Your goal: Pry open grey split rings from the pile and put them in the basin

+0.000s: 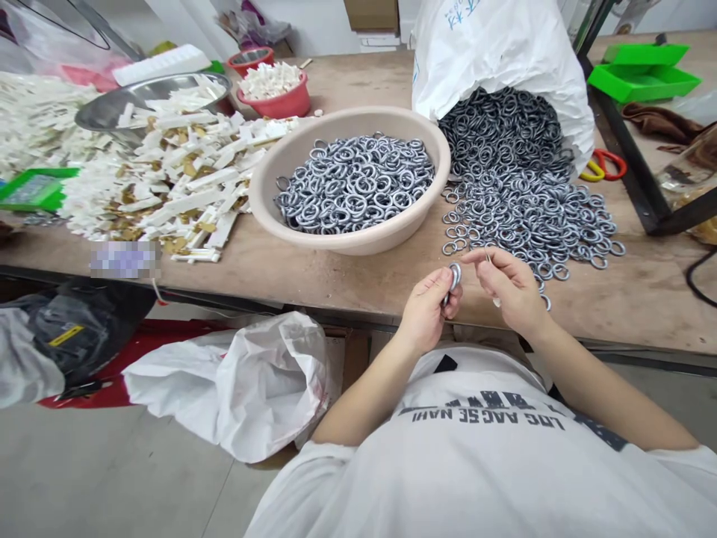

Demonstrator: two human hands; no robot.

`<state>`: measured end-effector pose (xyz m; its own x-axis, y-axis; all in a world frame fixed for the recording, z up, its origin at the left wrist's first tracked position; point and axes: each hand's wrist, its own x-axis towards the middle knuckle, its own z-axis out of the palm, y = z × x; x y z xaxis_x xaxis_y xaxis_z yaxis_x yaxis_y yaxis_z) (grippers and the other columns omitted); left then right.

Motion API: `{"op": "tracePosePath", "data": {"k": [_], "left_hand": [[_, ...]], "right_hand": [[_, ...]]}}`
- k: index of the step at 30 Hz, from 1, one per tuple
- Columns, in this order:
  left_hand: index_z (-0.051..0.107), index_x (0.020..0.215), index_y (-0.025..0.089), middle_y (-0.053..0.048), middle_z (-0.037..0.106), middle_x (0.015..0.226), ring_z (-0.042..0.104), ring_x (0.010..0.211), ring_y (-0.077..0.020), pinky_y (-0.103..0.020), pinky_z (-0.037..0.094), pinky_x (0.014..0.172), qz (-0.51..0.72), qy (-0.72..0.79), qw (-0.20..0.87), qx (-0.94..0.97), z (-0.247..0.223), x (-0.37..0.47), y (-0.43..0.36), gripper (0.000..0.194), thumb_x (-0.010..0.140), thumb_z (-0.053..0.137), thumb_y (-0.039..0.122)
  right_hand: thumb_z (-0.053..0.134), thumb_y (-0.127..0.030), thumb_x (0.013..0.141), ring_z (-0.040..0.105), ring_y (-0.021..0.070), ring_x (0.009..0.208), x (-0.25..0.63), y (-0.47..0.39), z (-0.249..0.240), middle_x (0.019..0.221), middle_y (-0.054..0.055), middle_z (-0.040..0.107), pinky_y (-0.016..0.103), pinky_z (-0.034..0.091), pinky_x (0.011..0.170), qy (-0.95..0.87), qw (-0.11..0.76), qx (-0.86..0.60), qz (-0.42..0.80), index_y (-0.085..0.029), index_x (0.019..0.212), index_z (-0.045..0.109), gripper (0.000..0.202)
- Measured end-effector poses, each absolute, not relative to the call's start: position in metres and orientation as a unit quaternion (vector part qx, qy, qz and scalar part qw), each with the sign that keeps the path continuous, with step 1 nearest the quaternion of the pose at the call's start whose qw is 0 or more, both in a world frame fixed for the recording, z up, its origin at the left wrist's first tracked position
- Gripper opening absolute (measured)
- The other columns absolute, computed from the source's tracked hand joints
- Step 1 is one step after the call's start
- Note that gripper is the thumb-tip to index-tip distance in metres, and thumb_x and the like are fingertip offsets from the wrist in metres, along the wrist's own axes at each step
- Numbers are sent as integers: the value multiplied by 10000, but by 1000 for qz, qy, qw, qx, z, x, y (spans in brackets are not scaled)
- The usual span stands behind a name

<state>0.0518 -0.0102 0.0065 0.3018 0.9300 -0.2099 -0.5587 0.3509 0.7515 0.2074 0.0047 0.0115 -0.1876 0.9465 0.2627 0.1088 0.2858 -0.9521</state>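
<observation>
Near the table's front edge, my left hand [426,310] is closed on a few grey rings [455,276], pinched between thumb and fingers. My right hand [511,288] is just to its right, its index finger stretched toward those rings. The thumb and other fingers of that hand are curled around a small thin item [488,258] that is too small to name. Behind my right hand spreads a loose pile of grey rings [538,217]. A beige basin [350,243] full of similar rings stands beyond my left hand.
A white sack [504,45] lies on its side, spilling rings onto the wooden table [302,280]. Scissors [608,164] and a black metal frame [632,164] are at right. White plastic pieces [184,187] heap at left, near a red bowl [280,101]. Below hangs an open white bag [269,373].
</observation>
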Motion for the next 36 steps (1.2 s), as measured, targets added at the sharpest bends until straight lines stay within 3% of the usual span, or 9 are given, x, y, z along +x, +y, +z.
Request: {"op": "tracePosePath", "data": {"k": [4, 8, 14, 21, 25, 29, 36], "left_hand": [[433, 784, 138, 20, 364, 653, 314, 497, -31, -131, 241, 459, 488, 316, 776, 245, 10, 52, -12, 397, 863, 670, 445], [422, 781, 141, 30, 362, 638, 316, 482, -26, -127, 253, 456, 487, 307, 787, 221, 10, 52, -14, 414, 845, 710, 432], [415, 763, 136, 31, 351, 608, 305, 474, -27, -135, 256, 460, 470, 280, 803, 237, 8, 49, -15, 388, 885, 657, 414], [435, 731, 126, 15, 372, 611, 324, 480, -39, -165, 304, 479, 455, 264, 794, 304, 13, 48, -21, 443, 863, 677, 473], [419, 754, 139, 26, 357, 608, 299, 465, -33, -150, 271, 461, 497, 303, 770, 260, 13, 47, -15, 444, 877, 654, 496], [424, 766, 146, 32, 367, 586, 309, 464, -38, -152, 276, 454, 522, 322, 756, 228, 9, 50, -14, 460, 839, 708, 501], [412, 773, 154, 41, 355, 571, 306, 457, -42, -148, 270, 439, 534, 330, 746, 222, 9, 57, -21, 479, 820, 729, 510]], "right_hand": [[456, -384, 1041, 492, 109, 695, 213, -2, 23, 752, 12, 554, 274, 346, 657, -762, 384, -402, 332, -160, 837, 573, 325], [450, -384, 1040, 452, 111, 674, 212, -6, 26, 722, 6, 526, 281, 293, 629, -815, 322, -417, 240, -156, 762, 506, 365], [411, -429, 1048, 469, 116, 678, 212, -6, 28, 723, 9, 537, 280, 287, 633, -810, 307, -425, 263, -161, 762, 501, 403], [397, -538, 1026, 488, 143, 663, 226, 20, 10, 690, 20, 544, 303, 285, 634, -737, 301, -550, 254, -170, 768, 546, 474], [431, -457, 1040, 437, 120, 628, 217, 2, 21, 670, 7, 490, 298, 282, 621, -757, 370, -483, 240, -168, 754, 484, 409], [463, -366, 1032, 465, 121, 668, 204, -17, 34, 725, 18, 536, 305, 277, 629, -826, 331, -417, 186, -166, 767, 493, 334], [432, -400, 1041, 481, 127, 693, 202, -16, 33, 756, 24, 558, 318, 267, 636, -841, 293, -431, 142, -163, 769, 500, 367]]}}
